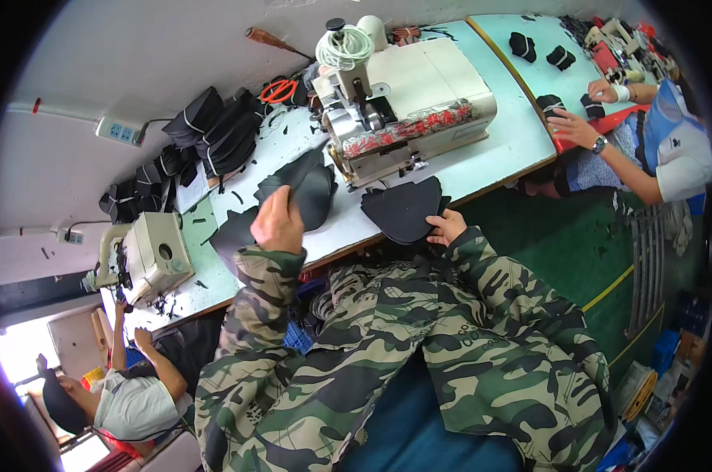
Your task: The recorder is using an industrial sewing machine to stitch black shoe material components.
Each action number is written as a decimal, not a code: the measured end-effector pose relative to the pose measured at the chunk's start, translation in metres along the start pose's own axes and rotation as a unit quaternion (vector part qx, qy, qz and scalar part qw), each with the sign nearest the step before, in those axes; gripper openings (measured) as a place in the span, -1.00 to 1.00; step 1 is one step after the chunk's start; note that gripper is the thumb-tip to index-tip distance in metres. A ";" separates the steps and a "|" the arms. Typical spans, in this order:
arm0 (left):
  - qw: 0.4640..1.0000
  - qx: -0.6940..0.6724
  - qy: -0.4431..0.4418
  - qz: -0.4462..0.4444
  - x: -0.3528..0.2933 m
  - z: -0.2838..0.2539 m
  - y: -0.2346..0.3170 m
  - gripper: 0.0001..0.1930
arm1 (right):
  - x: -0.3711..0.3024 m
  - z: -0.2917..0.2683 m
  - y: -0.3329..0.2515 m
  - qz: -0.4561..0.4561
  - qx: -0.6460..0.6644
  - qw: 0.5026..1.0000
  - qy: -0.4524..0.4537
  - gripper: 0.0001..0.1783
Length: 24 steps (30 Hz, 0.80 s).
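Observation:
My right hand grips the edge of a stack of black rounded fabric pieces at the table's front edge, thumb on top and fingers underneath. My left hand is closed, fingertips together, over another pile of black cut pieces. Whether a piece is pinched in it is hidden. More black pieces lie to the left of that hand. An off-white sewing machine, with chipped red marks on its front, stands just beyond both hands, a coil of pale cord on top.
Black bundles lean by the wall at the back left. A second machine stands to the left, where a co-worker sits. Another co-worker handles black bundles at the right. An orange-handled tool rests behind the machine.

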<state>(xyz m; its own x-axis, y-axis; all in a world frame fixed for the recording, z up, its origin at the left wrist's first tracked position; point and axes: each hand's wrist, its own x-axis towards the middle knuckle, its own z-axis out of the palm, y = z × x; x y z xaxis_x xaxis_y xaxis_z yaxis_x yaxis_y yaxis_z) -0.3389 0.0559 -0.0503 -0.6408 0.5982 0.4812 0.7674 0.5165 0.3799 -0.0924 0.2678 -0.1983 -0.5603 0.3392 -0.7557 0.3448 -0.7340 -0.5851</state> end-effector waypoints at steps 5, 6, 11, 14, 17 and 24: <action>0.944 0.146 -0.294 0.021 -0.022 0.040 -0.061 -0.69 | 0.002 0.004 0.001 0.013 0.000 1.000 0.009 -0.72; 0.968 0.113 -0.211 0.072 -0.035 0.050 -0.054 -0.63 | 0.005 0.007 -0.003 0.011 -0.013 1.000 0.015 -0.72; 0.954 -0.111 -0.279 0.007 -0.064 0.110 0.060 -0.41 | -0.013 0.028 -0.013 -0.008 -0.013 1.000 -0.005 -0.71; 0.942 -0.094 -0.321 -0.020 -0.061 0.133 0.087 -0.49 | -0.008 0.033 -0.007 -0.009 -0.024 0.999 -0.031 -0.59; 0.898 -0.160 -0.398 -0.099 -0.050 0.146 0.070 -0.63 | -0.001 0.029 -0.007 -0.002 -0.019 1.000 -0.022 -0.59; 0.915 -0.195 -0.348 -0.056 -0.055 0.153 0.064 -0.62 | 0.004 0.032 -0.018 -0.054 -0.107 0.992 -0.030 -0.56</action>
<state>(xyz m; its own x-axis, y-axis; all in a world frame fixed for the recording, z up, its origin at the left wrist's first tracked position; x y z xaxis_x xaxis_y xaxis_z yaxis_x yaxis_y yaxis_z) -0.2579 0.1498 -0.1728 -0.4702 0.8704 -0.1461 0.5591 0.4218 0.7138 -0.1248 0.2633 -0.1813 -0.6446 0.3684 -0.6699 0.4286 -0.5515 -0.7156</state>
